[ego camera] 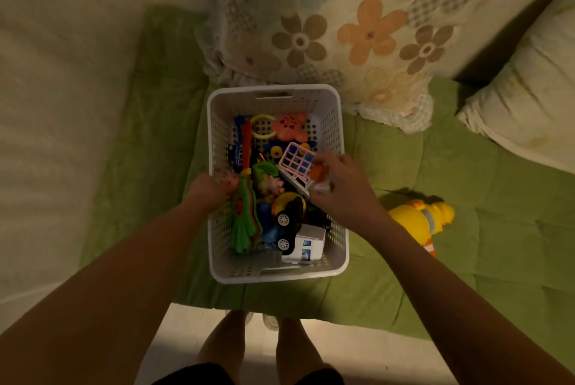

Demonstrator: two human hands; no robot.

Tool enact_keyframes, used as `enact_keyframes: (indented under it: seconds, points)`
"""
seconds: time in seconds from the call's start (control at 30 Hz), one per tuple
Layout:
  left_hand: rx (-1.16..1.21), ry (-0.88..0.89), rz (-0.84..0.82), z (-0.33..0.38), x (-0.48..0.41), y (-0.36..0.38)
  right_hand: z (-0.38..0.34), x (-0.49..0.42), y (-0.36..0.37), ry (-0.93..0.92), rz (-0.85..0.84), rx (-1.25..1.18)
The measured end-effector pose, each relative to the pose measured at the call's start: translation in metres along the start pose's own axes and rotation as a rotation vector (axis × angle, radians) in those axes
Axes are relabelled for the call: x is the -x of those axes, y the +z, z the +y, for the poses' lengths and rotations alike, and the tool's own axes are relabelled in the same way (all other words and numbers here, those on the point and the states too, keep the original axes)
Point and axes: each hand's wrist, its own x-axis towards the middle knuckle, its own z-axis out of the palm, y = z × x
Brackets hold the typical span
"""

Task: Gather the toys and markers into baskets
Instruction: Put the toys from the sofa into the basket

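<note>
White perforated basket (280, 278) on a green bed cover (435, 167), heaped with toys: green clapper (244, 226), white van (306, 244), pink cart (297, 162); right grip (342, 185) over the basket's right rim, pinching a small orange-and-white toy (318, 174); left grip (207, 187) at the left rim, fingers curled beside a pink pig (231, 181), hold impossible to tell; yellow toy (420, 223) on the cover near the basket's right side; floral quilt (342, 27) behind.
</note>
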Motion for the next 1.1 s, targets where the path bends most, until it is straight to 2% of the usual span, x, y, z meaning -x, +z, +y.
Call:
enact_keyframes:
  seconds: [0.13, 0.33, 0.5, 0.57, 0.7, 0.77, 0.87, 1.03, 1.1]
  points:
    - [-0.048, 0.024, -0.057, -0.005, -0.003, -0.007, -0.006, -0.003, 0.024, 0.047, -0.069, 0.169]
    - [-0.172, 0.114, -0.101, -0.009, -0.004, -0.001, 0.025, -0.006, 0.053, 0.233, -0.220, 0.358]
    - [-0.155, 0.088, -0.106, 0.006, 0.006, 0.014, 0.037, 0.005, 0.054, 0.228, -0.207, 0.394]
    - [-0.117, 0.099, -0.079, 0.009, 0.008, 0.020, 0.033, 0.009, 0.039, 0.183, -0.088, 0.314]
    - [-0.022, 0.099, -0.049, 0.009, 0.010, 0.027, 0.030, 0.010, -0.006, 0.092, 0.408, 0.153]
    - [-0.020, 0.113, -0.018, 0.010, 0.012, 0.027, 0.047, 0.012, -0.022, 0.111, 0.568, 0.116]
    - [-0.011, 0.105, -0.032, 0.009, 0.014, 0.027, 0.090, 0.020, -0.034, 0.278, 0.601, 0.090]
    - [-0.127, 0.093, 0.013, 0.009, 0.013, 0.025, 0.169, 0.048, -0.027, 0.692, 0.381, 0.106]
    - [-0.139, 0.096, 0.001, 0.009, 0.012, 0.025, 0.195, 0.062, -0.019, 0.841, 0.277, 0.041]
